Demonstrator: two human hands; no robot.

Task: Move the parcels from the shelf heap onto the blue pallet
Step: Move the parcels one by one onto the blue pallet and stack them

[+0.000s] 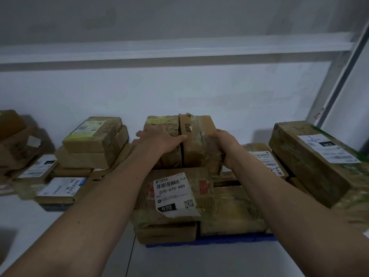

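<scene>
Head view: the only camera, looking forward and down over both forearms.
Parcel: a taped brown parcel (191, 140) stands on top of the stack, toward its far edge, above the labelled box (175, 192).
Pallet: the blue pallet (229, 239) shows only as a strip under the stack's near edge.
Handling: stiff cardboard, probably light to middling in weight; the glossy tape could be slippery, so opposite side faces low down look like the best hold.
Left hand: the left hand (161, 139) lies over the parcel's left part, fingers (142, 133) spread and bent over its top, thumb toward the middle seam.
Right hand: the right hand (226, 145) wraps the right side, fingers curled round the edge and clamped on it.
Hedge: motion blur makes it unclear whether the parcel is one box or two taped together.
Around: a long box (315, 160) sits at the stack's right edge; smaller boxes (93, 140) lie to the left.
</scene>
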